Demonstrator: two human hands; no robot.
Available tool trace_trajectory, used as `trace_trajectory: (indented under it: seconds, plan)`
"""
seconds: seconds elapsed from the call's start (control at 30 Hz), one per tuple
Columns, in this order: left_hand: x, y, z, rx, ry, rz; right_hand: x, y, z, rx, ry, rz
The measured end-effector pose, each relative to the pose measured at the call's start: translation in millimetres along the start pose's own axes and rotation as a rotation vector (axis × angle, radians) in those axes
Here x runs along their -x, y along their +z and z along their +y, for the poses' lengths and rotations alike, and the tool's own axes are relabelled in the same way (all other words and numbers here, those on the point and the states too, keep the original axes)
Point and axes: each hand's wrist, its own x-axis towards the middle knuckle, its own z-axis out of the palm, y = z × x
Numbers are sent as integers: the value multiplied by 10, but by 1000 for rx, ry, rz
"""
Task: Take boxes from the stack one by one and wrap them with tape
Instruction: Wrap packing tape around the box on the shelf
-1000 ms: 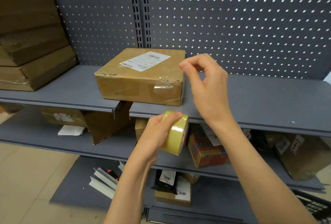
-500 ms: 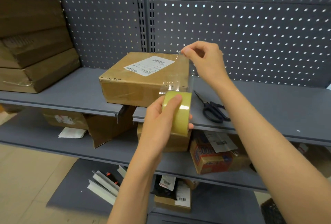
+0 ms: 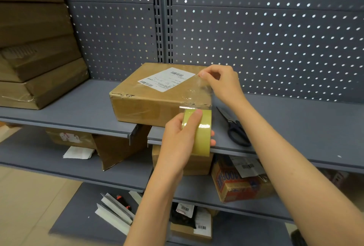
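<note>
The box (image 3: 157, 96) is lying flat on the shelf (image 3: 78, 106), just behind the left hand (image 3: 177, 143) and under the right hand (image 3: 222, 84). A white label (image 3: 167, 78) is seen on its top, and older clear tape on its near right corner. The roll (image 3: 199, 131) is gripped by the left hand in front of the box, with the fingers curled round it and the thumb laid on its outer face. The free end of the tape (image 3: 202, 90) is pinched by the right hand over the right top edge of the box, so that a clear strip is stretched from the roll up to these fingers. The strip seems not yet pressed down, so the wrapping of this box is judged to be only at its start. Scissors (image 3: 234, 127) are lying on the shelf right of the roll, under the right forearm. Far left of the hands the stack (image 3: 35, 64) is seen, with several boxes left to be taken.
</note>
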Motion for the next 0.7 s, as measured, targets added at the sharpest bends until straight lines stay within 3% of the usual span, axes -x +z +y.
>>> trace_trajectory:
  seconds: [0.43, 0.7]
  plan:
    - [-155, -50, -61, 12, -68, -38, -12, 144, 185, 119, 50, -43]
    - [-168, -43, -92, 30, -76, -22, 4, 182, 173, 52, 99, 31]
